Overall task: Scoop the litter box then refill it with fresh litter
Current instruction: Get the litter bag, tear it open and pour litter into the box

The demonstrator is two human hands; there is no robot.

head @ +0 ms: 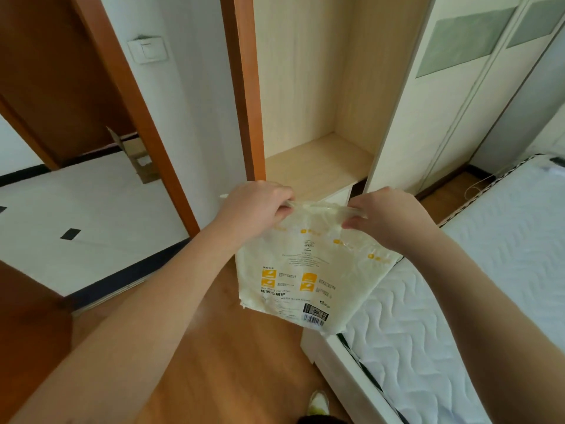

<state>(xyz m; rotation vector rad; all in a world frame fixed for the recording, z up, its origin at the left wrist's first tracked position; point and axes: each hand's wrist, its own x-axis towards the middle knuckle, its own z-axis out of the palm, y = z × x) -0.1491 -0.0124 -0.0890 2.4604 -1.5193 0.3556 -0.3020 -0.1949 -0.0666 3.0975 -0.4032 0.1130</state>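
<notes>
Litter bag [308, 270] hangs in the air between our two hands, held up by its top edge — cream plastic with yellow-orange printed squares. Our left hand [253, 208] pinches the top strip at the bag's 11 o'clock corner, fingers curled over it and thumb beneath; our right hand [388, 215] pinches the same strip at the 1 o'clock corner. So each grip is clamped on the bag's upper rim, and the body of the bag droops from the grips toward 6 o'clock, looking flat and slack. Its lower right corner overlaps the corner of the bed [489, 270], though we cannot tell whether it touches.

On the bag we can read the bold Chinese line "膨润土猫砂", with a faint line of Latin capitals above it that seems to end in "CAT LITTER". A barcode sits at the bag's lower right, at about 5 o'clock, and a small logo near the top centre; the finer print is too small to read.

Behind the bag, at 12 o'clock, stands an open wardrobe [318, 117] — pale wood inside. A doorway [101, 166] opens at 9 o'clock onto white floor tiles, and the wooden floor [220, 347] lies below us.
</notes>
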